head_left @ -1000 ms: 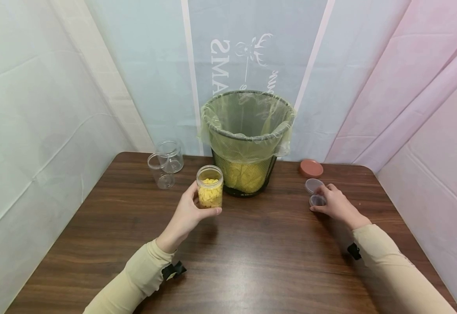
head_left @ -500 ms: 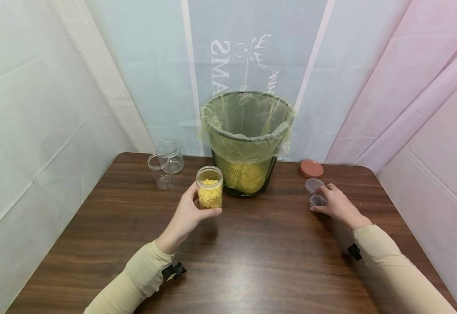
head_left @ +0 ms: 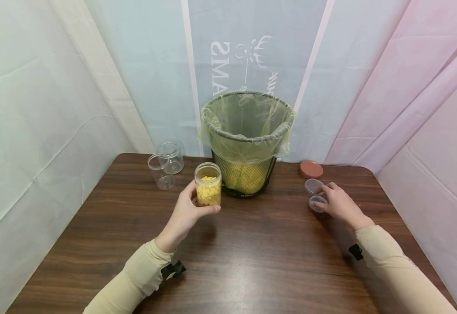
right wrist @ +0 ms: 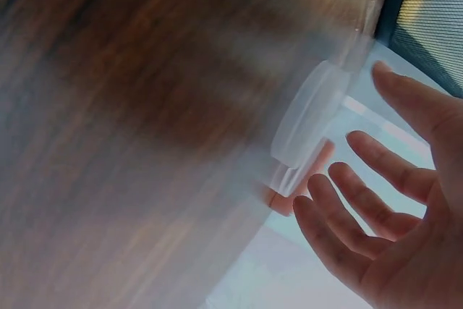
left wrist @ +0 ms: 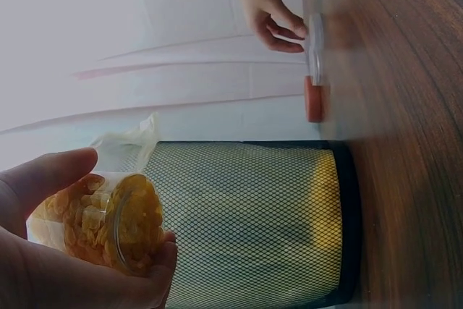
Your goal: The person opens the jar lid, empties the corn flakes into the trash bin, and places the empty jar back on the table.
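Note:
My left hand point(head_left: 183, 213) grips a clear jar point(head_left: 208, 185) of yellow pieces, its thumb and fingers around the sides. No lid is on this jar, and it is held above the table in front of the mesh bin. Over at the right, my right hand point(head_left: 339, 205) hovers by two clear round lids, the nearer lid point(head_left: 317, 203) and the farther lid point(head_left: 313, 186). From the right wrist view, the fingers point(right wrist: 372, 200) are spread and loosely bent beside a lid point(right wrist: 311, 113), apparently apart from it. A reddish lid point(head_left: 311, 168) lies just beyond.
A black mesh bin point(head_left: 271, 174) with a thin yellowish liner point(head_left: 236, 148) stands at the table's back middle, something yellow in its bottom. Two open clear jars, a narrow one point(head_left: 161, 172) and a wider one point(head_left: 175, 157), stand at the back left. Fabric walls point(head_left: 146, 65) enclose the table point(head_left: 252, 261).
The left hand has lifted the jar slightly, up and to the left. My right thumb has come away from the nearer clear lid, and that hand has shifted slightly right.

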Action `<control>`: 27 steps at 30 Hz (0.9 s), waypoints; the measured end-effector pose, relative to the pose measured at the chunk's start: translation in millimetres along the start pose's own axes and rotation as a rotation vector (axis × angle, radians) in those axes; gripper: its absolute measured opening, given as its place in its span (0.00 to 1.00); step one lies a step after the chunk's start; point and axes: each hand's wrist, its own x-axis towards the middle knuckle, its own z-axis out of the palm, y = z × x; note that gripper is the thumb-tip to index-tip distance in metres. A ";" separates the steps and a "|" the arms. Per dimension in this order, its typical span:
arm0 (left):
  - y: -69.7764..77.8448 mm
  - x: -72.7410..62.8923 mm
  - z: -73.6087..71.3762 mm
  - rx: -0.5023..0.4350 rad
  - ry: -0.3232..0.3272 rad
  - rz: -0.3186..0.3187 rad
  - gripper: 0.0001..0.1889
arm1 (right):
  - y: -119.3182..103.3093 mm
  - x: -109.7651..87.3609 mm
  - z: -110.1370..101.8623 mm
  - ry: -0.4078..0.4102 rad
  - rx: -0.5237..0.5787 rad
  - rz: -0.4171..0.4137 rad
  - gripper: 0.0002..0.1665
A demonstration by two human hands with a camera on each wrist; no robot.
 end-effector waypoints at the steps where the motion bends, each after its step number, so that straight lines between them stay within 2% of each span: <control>1: 0.7 0.2 0.0 -0.002 0.002 0.001 0.35 | -1.2 -0.2 -0.9 0.008 -0.004 0.001 0.21; 12: 6.0 2.3 -1.8 -0.032 0.013 -0.005 0.33 | -24.7 -0.4 -20.6 0.056 0.045 -0.047 0.20; 23: 18.6 8.6 -1.9 -0.023 0.026 0.015 0.34 | -54.9 0.8 -39.2 0.101 0.091 -0.102 0.13; 27: 24.8 11.6 -2.0 -0.023 0.027 0.034 0.34 | -68.1 1.2 -46.7 0.149 0.094 -0.103 0.09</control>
